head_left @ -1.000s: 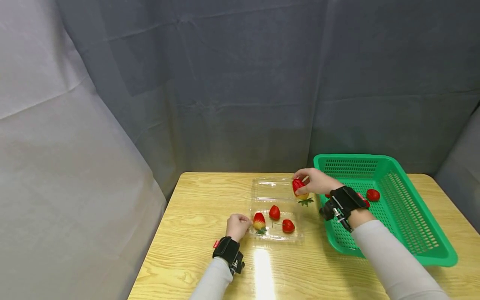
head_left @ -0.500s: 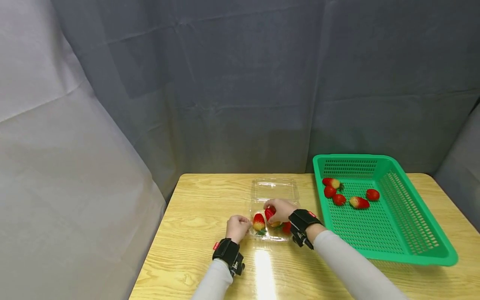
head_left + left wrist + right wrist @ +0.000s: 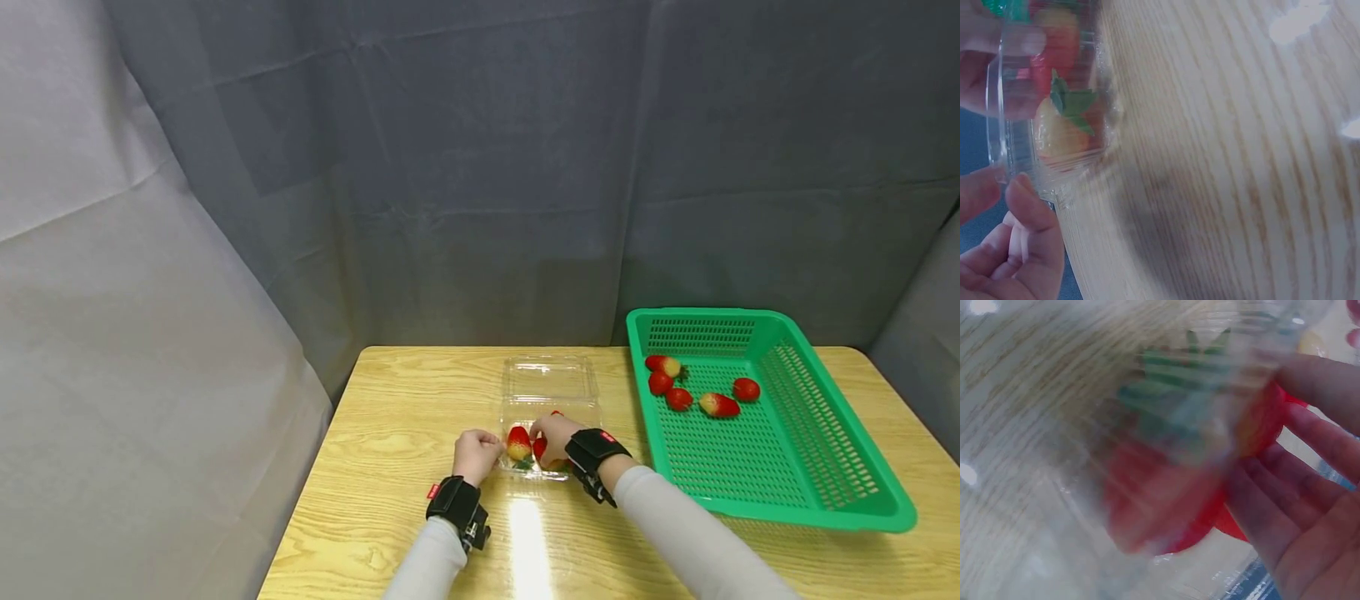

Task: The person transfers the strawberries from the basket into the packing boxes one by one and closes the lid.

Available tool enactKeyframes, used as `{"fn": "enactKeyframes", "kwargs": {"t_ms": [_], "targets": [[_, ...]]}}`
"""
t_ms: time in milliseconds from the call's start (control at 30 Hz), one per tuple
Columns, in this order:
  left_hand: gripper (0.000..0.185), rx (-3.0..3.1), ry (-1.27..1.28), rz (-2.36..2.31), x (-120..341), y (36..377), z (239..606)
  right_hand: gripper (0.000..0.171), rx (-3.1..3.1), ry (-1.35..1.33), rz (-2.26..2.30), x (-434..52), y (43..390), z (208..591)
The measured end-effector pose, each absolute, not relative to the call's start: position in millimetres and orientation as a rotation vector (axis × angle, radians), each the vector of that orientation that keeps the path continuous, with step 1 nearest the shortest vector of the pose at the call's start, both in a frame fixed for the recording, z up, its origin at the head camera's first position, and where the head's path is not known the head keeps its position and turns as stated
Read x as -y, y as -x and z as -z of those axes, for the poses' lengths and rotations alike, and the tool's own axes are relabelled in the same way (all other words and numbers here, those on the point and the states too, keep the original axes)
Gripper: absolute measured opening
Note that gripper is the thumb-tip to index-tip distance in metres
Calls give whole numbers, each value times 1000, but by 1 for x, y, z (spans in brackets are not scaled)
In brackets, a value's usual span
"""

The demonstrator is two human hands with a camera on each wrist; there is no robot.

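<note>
Apparently grey cloth (image 3: 480, 183) hangs behind the table (image 3: 405, 417) and clear box (image 3: 549, 402)

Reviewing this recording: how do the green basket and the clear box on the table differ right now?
The basket is solid green, while the box is see-through. The basket is plainly larger than the box. The left hand pinches the box at its edge, whereas no hand touches the basket. Both stand open on the table with strawberries inside.
</note>
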State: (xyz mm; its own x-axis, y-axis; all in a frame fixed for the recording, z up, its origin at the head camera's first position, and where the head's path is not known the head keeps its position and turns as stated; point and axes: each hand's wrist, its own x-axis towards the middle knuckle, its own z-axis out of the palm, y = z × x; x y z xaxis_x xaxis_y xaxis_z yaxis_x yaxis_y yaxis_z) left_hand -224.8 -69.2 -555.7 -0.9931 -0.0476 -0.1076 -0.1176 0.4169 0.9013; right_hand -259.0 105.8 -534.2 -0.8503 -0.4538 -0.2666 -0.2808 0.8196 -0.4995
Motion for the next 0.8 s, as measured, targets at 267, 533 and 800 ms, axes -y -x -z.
{"fn": "enactKeyframes", "kwargs": {"t_ms": [267, 533, 800], "targets": [[7, -2587, 158, -1655, 69, 225, 556, 36, -2612, 560, 614, -107, 255, 533], [7, -2571, 162, -1645, 71, 226, 559, 36, -2604, 716, 877, -134, 265, 483], [8, -2601, 159, -1656, 73, 224, 558, 40, -3036, 492, 1201, -216, 280, 430]]}}
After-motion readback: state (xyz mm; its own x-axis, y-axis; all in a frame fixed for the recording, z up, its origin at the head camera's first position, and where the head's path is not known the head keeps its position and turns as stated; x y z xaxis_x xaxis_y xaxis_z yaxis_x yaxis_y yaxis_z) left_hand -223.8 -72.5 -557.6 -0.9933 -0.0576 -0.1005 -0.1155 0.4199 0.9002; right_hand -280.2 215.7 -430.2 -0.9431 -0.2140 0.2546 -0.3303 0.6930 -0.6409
